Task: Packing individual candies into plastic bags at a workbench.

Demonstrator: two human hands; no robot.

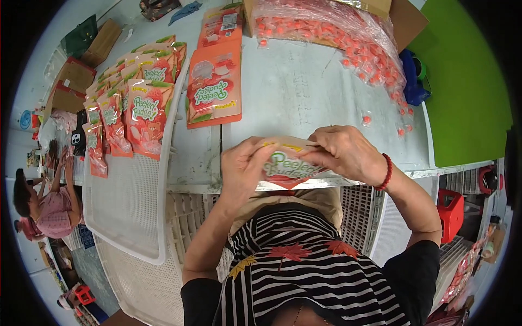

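A pink candy pouch (pixel 288 164) is held up at the near edge of the table, its printed front toward me. My left hand (pixel 243 165) grips its left side, thumb across the front. At the upper right corner, my right hand (pixel 348 155) pinches the pouch's top edge with bent fingers; a red bead bracelet circles that wrist. Whether the pouch's mouth is open cannot be made out. Left of my hands, a stack of flat pink pouches (pixel 216 81) lies on the table. Several plump pouches (pixel 145 117) rest in rows in a white mesh tray (pixel 128 190).
Many wrapped red candies (pixel 375 68) spill from a plastic-lined carton at the far right, with a few loose nearby. A blue tape dispenser (pixel 416 81) sits at the table's right edge. Plastic crates (pixel 356 214) stand under the table. Another person (pixel 54 209) works at far left.
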